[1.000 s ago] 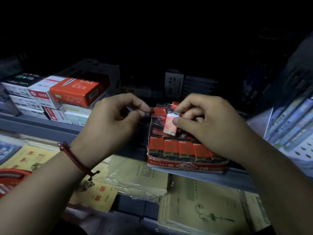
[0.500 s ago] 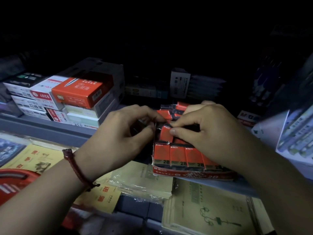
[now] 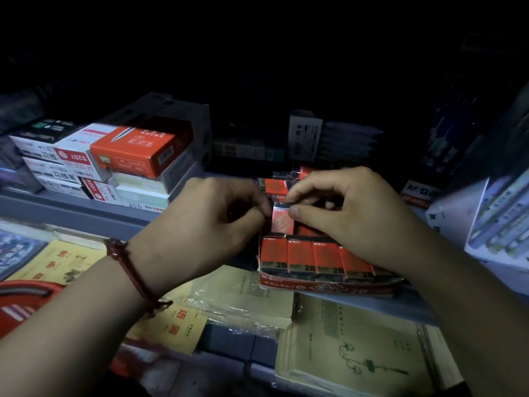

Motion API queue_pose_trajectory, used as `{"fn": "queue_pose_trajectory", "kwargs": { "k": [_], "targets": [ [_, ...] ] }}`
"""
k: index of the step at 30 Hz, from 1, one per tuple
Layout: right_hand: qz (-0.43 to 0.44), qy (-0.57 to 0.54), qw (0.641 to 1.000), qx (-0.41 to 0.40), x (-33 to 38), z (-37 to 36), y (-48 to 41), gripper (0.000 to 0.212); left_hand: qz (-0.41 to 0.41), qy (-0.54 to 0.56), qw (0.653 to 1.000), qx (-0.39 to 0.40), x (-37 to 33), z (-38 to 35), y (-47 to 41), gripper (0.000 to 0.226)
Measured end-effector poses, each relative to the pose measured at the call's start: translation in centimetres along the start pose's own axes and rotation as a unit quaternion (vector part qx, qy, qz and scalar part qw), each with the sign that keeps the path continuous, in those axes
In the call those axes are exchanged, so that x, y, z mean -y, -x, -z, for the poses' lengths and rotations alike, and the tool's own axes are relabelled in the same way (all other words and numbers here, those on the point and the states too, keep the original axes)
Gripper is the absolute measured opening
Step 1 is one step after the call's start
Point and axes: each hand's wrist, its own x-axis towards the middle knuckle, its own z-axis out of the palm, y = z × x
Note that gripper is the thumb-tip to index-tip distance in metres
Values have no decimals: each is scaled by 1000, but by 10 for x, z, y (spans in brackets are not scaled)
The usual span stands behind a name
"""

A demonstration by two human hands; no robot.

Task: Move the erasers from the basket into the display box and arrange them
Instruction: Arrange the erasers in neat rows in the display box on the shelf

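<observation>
Right hand fingers pinch one red eraser, held upright over the display box on the shelf. Left hand fingers curl at the eraser's left edge; whether they grip it cannot be told. Front-row erasers read "M&G" and "2B".

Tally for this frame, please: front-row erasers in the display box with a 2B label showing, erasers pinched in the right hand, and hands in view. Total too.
Front-row erasers showing 2B: 4
Pinched eraser in the right hand: 1
Hands (left hand, right hand): 2
Total: 7
The right wrist may hide more of the row.
</observation>
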Motion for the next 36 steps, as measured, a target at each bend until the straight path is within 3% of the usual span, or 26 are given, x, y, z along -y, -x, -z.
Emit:
{"fn": "queue_pose_trajectory", "kwargs": {
  "k": [4, 14, 22, 36],
  "targets": [
    [-6, -2, 1000, 2, 0, -1, 0, 4, -47, -94, 994, 15, -5, -1, -3, 28],
    [-6, 3, 1000, 0, -1, 4, 3, 10, 19, -56, 998, 13, -7, -2, -4, 31],
    [-7, -117, 993, 15, 2, 10, 5, 13, 15, -65, 997, 44, -7, 0, 2, 32],
    [-14, -104, 994, -12, 1, 7, 8, 8, -10, -25, 999, 24, -1, 0, 11, 42]
  ]
}}
